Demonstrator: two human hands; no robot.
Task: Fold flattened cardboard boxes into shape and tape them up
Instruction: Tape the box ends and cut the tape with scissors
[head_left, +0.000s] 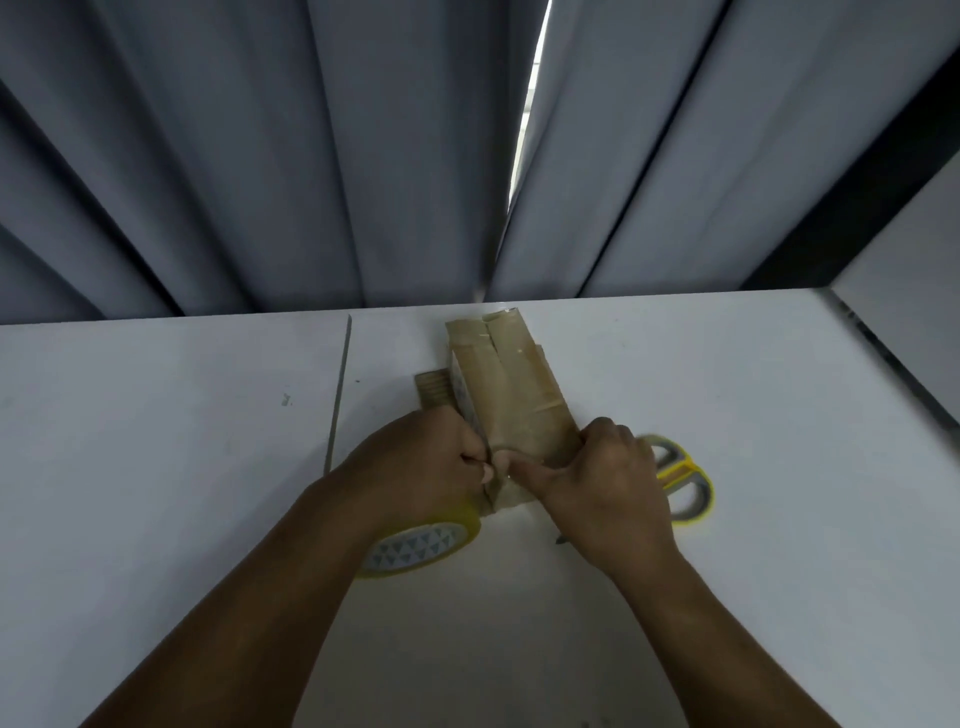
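Observation:
A small brown cardboard box (511, 387), folded up and shiny with clear tape, lies on the white table (156, 441), its long side running away from me. My left hand (431, 460) grips the box's near left corner with curled fingers. My right hand (605, 475) holds the near right end, its thumb pressing along the near edge toward the left hand. A yellow tape roll (421, 543) lies flat on the table, partly under my left wrist.
Scissors with yellow and grey handles (685, 486) lie just right of my right hand. A small piece of cardboard (434, 389) sticks out from behind the box on its left. Grey curtains (311, 156) hang behind the table's far edge. A seam (340, 395) splits the tabletop.

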